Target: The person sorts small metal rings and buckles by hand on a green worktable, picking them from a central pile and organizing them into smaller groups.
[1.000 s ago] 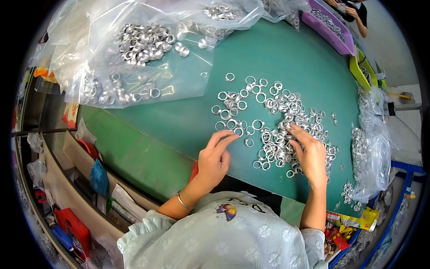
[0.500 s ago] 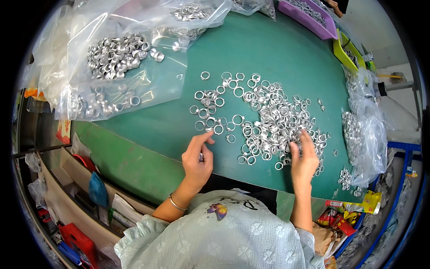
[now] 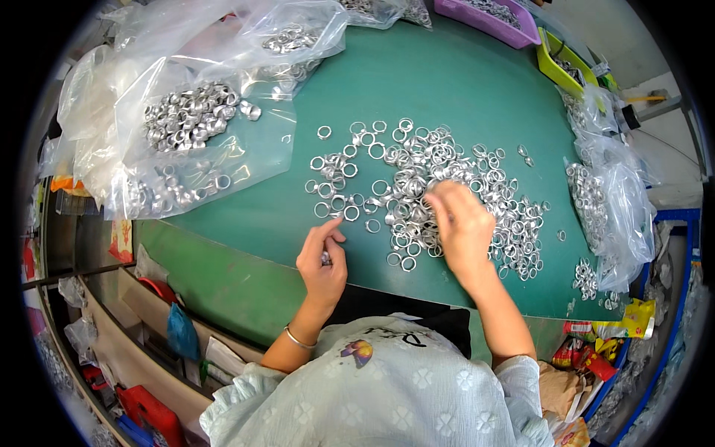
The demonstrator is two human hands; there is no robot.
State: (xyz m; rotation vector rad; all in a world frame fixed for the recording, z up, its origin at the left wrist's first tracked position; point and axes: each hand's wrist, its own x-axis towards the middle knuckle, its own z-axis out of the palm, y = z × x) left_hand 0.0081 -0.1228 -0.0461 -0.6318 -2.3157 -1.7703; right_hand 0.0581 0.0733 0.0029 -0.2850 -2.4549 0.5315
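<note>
A wide scatter of small silver metal rings (image 3: 417,179) lies on the green tabletop (image 3: 447,82). My left hand (image 3: 322,262) hovers near the table's front edge, fingers pinched on a small metal ring. My right hand (image 3: 462,227) rests palm down on the middle of the ring scatter, fingers curled among the rings; whether it holds any cannot be told. A thin bracelet sits on my left wrist.
Clear plastic bags of rings (image 3: 186,119) lie at the left, more bags (image 3: 607,201) at the right edge. A purple tray (image 3: 495,15) and a lime tray (image 3: 566,59) sit at the far side. Shelves with clutter (image 3: 149,343) are below the table's left edge.
My right hand moved up from the pile's near edge onto its middle. My left hand stayed near the front edge and pinched shut on a ring.
</note>
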